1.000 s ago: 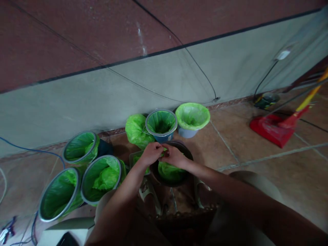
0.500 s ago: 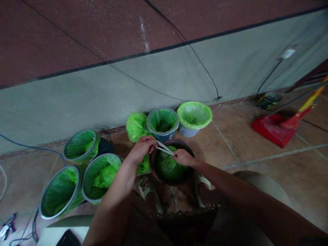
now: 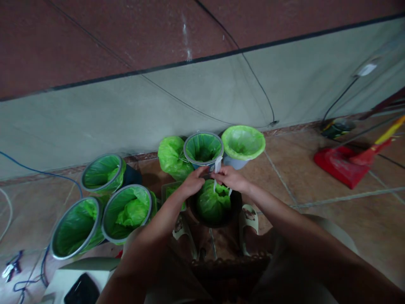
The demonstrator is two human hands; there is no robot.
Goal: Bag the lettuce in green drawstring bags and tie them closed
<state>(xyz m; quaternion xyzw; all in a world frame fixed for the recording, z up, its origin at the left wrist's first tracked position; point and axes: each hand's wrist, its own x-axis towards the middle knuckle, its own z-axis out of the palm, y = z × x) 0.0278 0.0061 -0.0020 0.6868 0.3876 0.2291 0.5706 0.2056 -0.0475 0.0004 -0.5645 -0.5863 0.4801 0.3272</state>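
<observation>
Between my feet stands a dark round bin (image 3: 236,211) with a bunched green plastic bag (image 3: 212,206) inside. A white strap (image 3: 218,164) rises above the bag, and two thin white ends hang down towards it. My right hand (image 3: 232,178) pinches the strap over the bin's far side. My left hand (image 3: 193,184) meets it from the left, fingers curled together at the strap; its fingertips are partly hidden. Just behind my hands is a grey-rimmed bin (image 3: 203,134) lined with green plastic.
A light bin with a green liner (image 3: 243,141) and a green bag (image 3: 172,156) stand along the wall. Several lined bins (image 3: 109,202) are grouped at left. A red dustpan (image 3: 337,164) lies at right. A black object (image 3: 82,290) rests on a pale surface at lower left. Slippers (image 3: 249,217) flank the bin.
My hands have come closer together. The strap, earlier stretched sideways between them, now stands upright at my right fingers. The bag's top looks more ruffled, and the view has shifted slightly.
</observation>
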